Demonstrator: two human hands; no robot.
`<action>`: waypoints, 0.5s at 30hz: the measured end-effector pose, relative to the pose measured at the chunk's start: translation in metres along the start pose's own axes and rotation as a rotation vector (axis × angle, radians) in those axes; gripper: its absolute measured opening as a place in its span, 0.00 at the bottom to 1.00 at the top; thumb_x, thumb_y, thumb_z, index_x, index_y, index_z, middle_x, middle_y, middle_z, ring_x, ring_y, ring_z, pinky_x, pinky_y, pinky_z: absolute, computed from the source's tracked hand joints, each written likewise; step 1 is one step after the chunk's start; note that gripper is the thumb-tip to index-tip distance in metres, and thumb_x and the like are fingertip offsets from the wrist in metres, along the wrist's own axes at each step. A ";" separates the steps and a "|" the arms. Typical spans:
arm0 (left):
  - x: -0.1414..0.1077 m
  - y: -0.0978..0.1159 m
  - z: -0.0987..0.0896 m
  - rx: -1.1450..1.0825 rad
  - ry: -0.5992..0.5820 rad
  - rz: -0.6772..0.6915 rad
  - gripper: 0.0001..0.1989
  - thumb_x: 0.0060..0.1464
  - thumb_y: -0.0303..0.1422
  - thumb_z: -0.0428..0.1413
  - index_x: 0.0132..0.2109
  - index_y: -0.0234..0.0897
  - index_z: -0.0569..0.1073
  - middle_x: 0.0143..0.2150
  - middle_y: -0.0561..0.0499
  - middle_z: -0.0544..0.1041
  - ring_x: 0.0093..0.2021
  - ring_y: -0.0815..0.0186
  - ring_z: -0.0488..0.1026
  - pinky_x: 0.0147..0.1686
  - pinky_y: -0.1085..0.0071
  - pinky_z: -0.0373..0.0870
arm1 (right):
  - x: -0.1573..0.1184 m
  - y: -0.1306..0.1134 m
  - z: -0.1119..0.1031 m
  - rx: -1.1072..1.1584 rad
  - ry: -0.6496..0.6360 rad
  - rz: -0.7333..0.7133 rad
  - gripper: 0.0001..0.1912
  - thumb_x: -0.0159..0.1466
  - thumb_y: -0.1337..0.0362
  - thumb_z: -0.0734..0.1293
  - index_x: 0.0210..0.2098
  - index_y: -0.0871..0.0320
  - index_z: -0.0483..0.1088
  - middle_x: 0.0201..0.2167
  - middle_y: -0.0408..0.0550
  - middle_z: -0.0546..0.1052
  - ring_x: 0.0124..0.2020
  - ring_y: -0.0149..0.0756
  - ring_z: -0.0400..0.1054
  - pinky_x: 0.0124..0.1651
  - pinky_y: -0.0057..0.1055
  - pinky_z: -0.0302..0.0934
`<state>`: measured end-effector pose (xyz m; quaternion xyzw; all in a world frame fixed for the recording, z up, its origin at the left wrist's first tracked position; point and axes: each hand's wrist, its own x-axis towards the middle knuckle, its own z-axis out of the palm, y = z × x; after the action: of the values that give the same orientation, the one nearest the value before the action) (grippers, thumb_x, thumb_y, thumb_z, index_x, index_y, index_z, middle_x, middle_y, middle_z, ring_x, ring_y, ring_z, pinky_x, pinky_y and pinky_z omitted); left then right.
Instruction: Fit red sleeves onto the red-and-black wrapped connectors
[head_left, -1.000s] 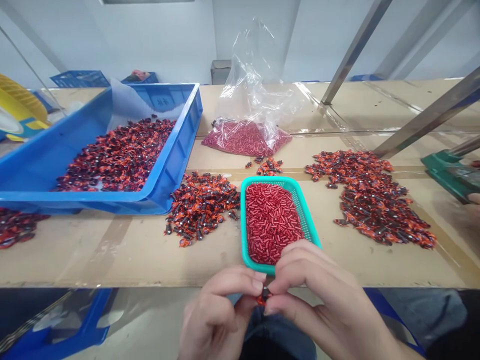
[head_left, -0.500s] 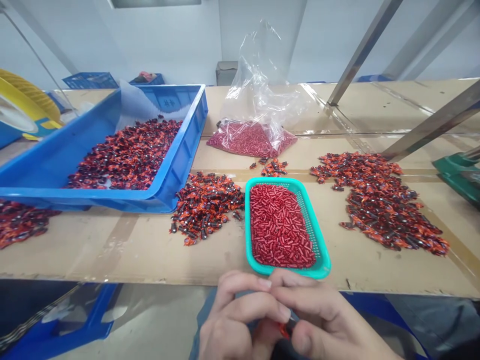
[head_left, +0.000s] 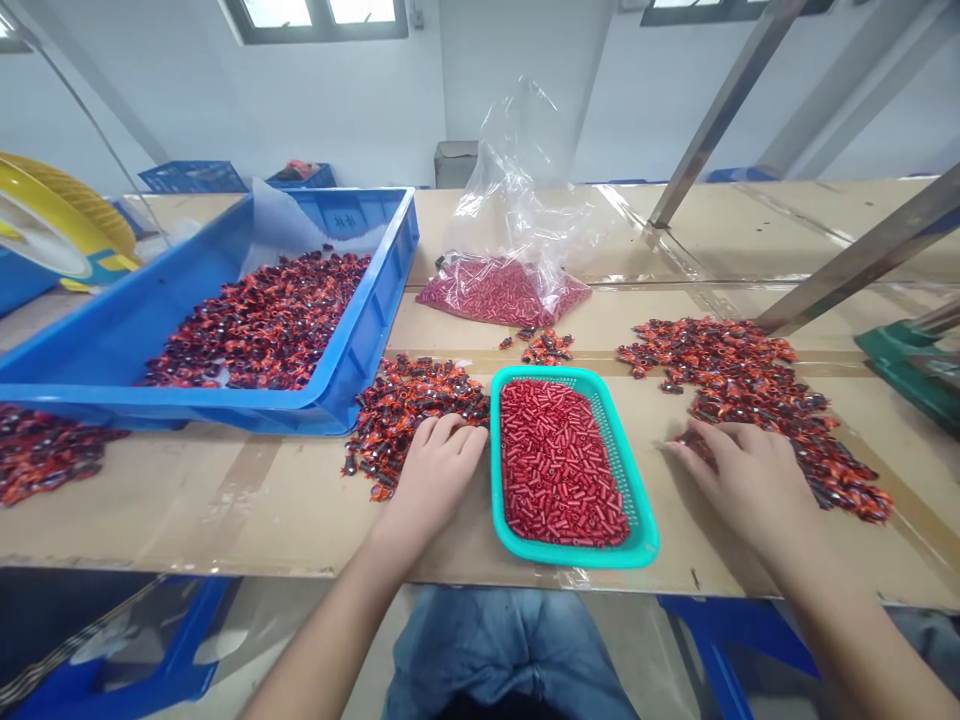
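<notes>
My left hand (head_left: pixel 437 478) lies flat-fingered on the near edge of a heap of small dark parts with orange-red wrapping (head_left: pixel 416 400), just left of a teal mesh tray (head_left: pixel 577 556). The tray is full of short red tubes (head_left: pixel 559 465). My right hand (head_left: pixel 742 482) reaches the lower left of a larger heap of the same parts (head_left: pixel 750 390), its fingertips among the pieces. Neither hand shows anything held, though the right fingertips are partly hidden among the parts.
A blue plastic crate (head_left: pixel 390 280) holds a heap of the same parts (head_left: pixel 262 325). Behind the tray lies a clear plastic bag of red tubes (head_left: pixel 502 292). Another heap (head_left: pixel 45 455) lies at far left. A green device (head_left: pixel 911 365) and steel struts (head_left: pixel 720 120) stand at right.
My hands have parted from their pinch over the table's near edge and moved forward onto the heaps on either side of the tray. The small piece between them no longer shows.
</notes>
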<state>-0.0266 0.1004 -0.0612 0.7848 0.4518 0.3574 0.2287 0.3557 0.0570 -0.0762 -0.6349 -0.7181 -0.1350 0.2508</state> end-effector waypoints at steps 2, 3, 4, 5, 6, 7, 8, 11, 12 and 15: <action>0.001 0.001 0.001 -0.040 0.009 -0.017 0.12 0.58 0.21 0.58 0.40 0.44 0.81 0.39 0.46 0.83 0.49 0.49 0.75 0.59 0.51 0.63 | 0.002 -0.012 -0.004 -0.016 0.030 -0.003 0.21 0.72 0.50 0.66 0.52 0.58 0.78 0.39 0.63 0.78 0.40 0.56 0.71 0.42 0.49 0.63; 0.001 0.002 0.000 -0.065 0.024 -0.028 0.11 0.58 0.22 0.59 0.41 0.44 0.81 0.40 0.46 0.83 0.47 0.50 0.75 0.58 0.52 0.64 | 0.003 -0.023 -0.007 -0.005 0.037 -0.013 0.22 0.73 0.50 0.64 0.55 0.58 0.76 0.41 0.63 0.78 0.43 0.57 0.71 0.45 0.49 0.64; -0.001 0.003 -0.001 -0.092 0.047 -0.041 0.10 0.58 0.23 0.59 0.43 0.44 0.81 0.41 0.46 0.83 0.47 0.51 0.75 0.57 0.52 0.65 | 0.005 -0.036 -0.010 0.032 0.036 -0.035 0.22 0.74 0.51 0.63 0.58 0.58 0.74 0.44 0.62 0.78 0.45 0.56 0.72 0.47 0.50 0.65; -0.004 0.006 -0.003 -0.124 0.077 -0.058 0.11 0.59 0.25 0.60 0.45 0.44 0.81 0.44 0.45 0.83 0.47 0.52 0.76 0.56 0.54 0.67 | 0.007 -0.050 -0.014 0.096 0.017 -0.076 0.20 0.75 0.53 0.62 0.59 0.58 0.73 0.46 0.61 0.78 0.47 0.54 0.72 0.49 0.49 0.65; -0.009 0.010 -0.005 -0.160 0.111 -0.078 0.11 0.61 0.26 0.59 0.49 0.44 0.80 0.45 0.45 0.83 0.47 0.54 0.76 0.54 0.55 0.69 | 0.009 -0.064 -0.017 0.172 -0.023 -0.134 0.18 0.76 0.56 0.61 0.59 0.57 0.72 0.47 0.59 0.79 0.48 0.52 0.72 0.51 0.47 0.66; -0.013 0.015 -0.008 -0.198 0.144 -0.099 0.12 0.63 0.27 0.59 0.51 0.44 0.78 0.47 0.46 0.83 0.47 0.55 0.77 0.52 0.58 0.71 | 0.011 -0.077 -0.019 0.233 -0.077 -0.200 0.16 0.76 0.59 0.61 0.58 0.56 0.73 0.48 0.57 0.80 0.49 0.49 0.72 0.51 0.45 0.66; -0.019 0.021 -0.010 -0.228 0.172 -0.118 0.12 0.65 0.28 0.58 0.54 0.43 0.76 0.47 0.46 0.83 0.46 0.57 0.78 0.50 0.60 0.73 | 0.012 -0.090 -0.019 0.265 -0.137 -0.261 0.15 0.76 0.61 0.61 0.58 0.55 0.73 0.48 0.55 0.81 0.49 0.47 0.72 0.51 0.44 0.65; -0.035 0.044 -0.015 -0.482 0.214 -0.219 0.10 0.67 0.31 0.60 0.54 0.44 0.75 0.45 0.48 0.83 0.44 0.63 0.81 0.44 0.69 0.78 | 0.015 -0.115 -0.011 0.197 -0.257 -0.348 0.14 0.76 0.63 0.61 0.54 0.54 0.76 0.46 0.53 0.83 0.49 0.48 0.71 0.51 0.46 0.60; -0.039 0.052 -0.016 -0.634 0.213 -0.275 0.09 0.65 0.32 0.62 0.52 0.43 0.77 0.44 0.49 0.84 0.43 0.64 0.82 0.43 0.71 0.78 | 0.016 -0.119 -0.007 0.169 -0.271 -0.349 0.13 0.75 0.64 0.62 0.51 0.54 0.78 0.44 0.52 0.84 0.48 0.48 0.70 0.51 0.47 0.58; -0.046 0.072 -0.019 -1.107 0.186 -0.422 0.06 0.59 0.32 0.69 0.43 0.42 0.82 0.41 0.50 0.83 0.38 0.67 0.82 0.40 0.73 0.81 | 0.018 -0.122 0.001 0.161 -0.298 -0.353 0.11 0.74 0.68 0.64 0.40 0.55 0.79 0.36 0.49 0.84 0.44 0.46 0.70 0.50 0.46 0.55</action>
<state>-0.0172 0.0256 -0.0166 0.4077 0.3626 0.5536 0.6291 0.2346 0.0537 -0.0518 -0.4903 -0.8556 -0.0238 0.1643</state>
